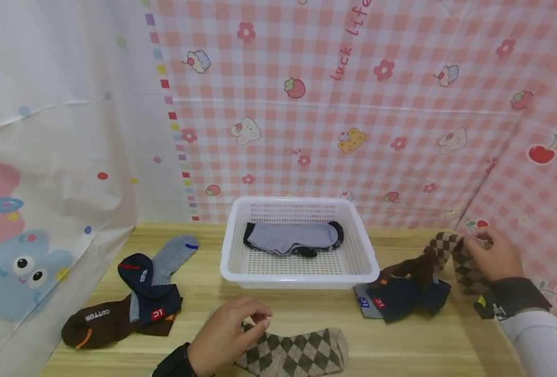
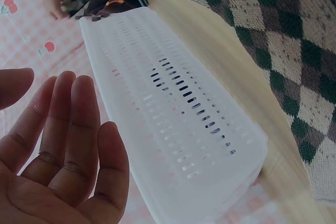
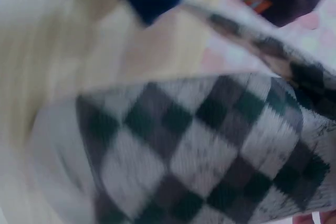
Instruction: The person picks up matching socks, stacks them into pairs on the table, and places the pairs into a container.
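Observation:
At the right side of the table my right hand [image 1: 495, 254] pinches an argyle sock [image 1: 469, 267]. Its diamond-patterned fabric [image 3: 194, 145] hangs broad and close in the right wrist view, and part of it trails onto the pile beside it. A matching argyle sock [image 1: 302, 351] lies flat at the front of the table. Over its left end hovers my left hand [image 1: 233, 332], fingers loosely bent and nothing between them. The left wrist view shows that palm and fingers [image 2: 73, 140] beside the white basket [image 2: 173, 108].
A white plastic basket [image 1: 299, 277] stands at the back centre, with a light grey sock [image 1: 292, 238] and black ones inside. Brown, navy and grey socks [image 1: 151, 293] are piled at left. Another pile of navy and brown socks [image 1: 401, 296] lies right of the basket. Patterned cloth [image 1: 335, 115] hangs behind.

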Demonstrator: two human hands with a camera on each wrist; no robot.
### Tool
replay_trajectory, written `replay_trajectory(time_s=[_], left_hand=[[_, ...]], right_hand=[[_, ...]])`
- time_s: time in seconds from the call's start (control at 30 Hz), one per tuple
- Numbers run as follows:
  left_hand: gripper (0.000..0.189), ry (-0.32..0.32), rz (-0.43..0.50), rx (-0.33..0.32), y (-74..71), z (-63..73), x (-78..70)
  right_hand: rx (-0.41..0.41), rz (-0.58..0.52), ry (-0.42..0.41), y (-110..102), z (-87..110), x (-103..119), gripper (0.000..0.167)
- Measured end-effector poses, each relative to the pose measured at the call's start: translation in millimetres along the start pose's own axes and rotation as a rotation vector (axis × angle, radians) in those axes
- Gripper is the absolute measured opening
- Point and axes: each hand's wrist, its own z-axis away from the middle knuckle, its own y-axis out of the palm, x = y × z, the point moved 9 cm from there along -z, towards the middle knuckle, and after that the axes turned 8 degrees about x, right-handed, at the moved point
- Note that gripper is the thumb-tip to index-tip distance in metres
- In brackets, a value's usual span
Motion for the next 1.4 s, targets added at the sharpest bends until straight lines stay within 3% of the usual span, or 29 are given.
replay_trajectory(time_s=[0.17,0.5,0.7,0.87,1.1,1.2,1.4], left_hand=[[0.01,0.019,-0.006,-0.013,-1.6,0.3,-2.7],[0.012,0.017,-0.003,0.006,-1.3,0.9,-5.5],[0.013,0.011,-0.007,-0.005,-1.5,1.9,-6.4],[0.018,0.036,-0.021,-0.073,-4.9,4.5,-11.7],[0.036,0.146,0.012,-0.172,-5.3,9.5,-26.4],[0.037,0.151,0.048,-0.155,-2.5,9.6,-29.2],[0.037,0.089,0.116,-0.053,6.7,7.2,-26.9]], right_hand=[[-0.04,-0.107,0.022,-11.4,2.5,20.8,0.031],[-0.151,-0.312,-0.1,-28.6,11.4,89.9,0.012],[-0.138,-0.385,-0.146,-31.4,22.0,139.2,0.013],[-0.052,-0.414,-0.261,-22.8,40.9,190.4,0.019],[0.065,-0.432,-0.375,2.0,76.6,255.8,0.009],[0.181,-0.47,-0.411,21.7,91.7,279.7,0.01],[0.382,-0.547,-0.458,65.4,119.1,306.9,0.008]])
